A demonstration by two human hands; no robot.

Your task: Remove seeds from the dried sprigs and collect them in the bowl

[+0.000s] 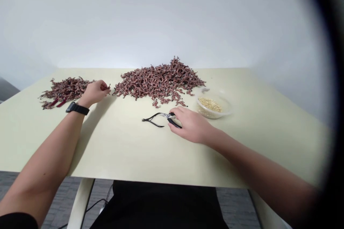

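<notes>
My left hand (94,92), with a black watch (77,108) on its wrist, rests on the table between two heaps, its fingers curled round a small reddish-brown piece. The big heap of reddish-brown pieces (160,80) lies at the table's middle back. A smaller heap (63,91) lies at the left. My right hand (190,124) lies on the table, its fingers on the black pliers (160,118), whose handles point left.
A clear bowl (213,106) with small pale bits stands right of the pliers. The pale yellow table (134,150) ends at its near edge above my lap. A white wall rises behind the table. A cable runs along the floor below.
</notes>
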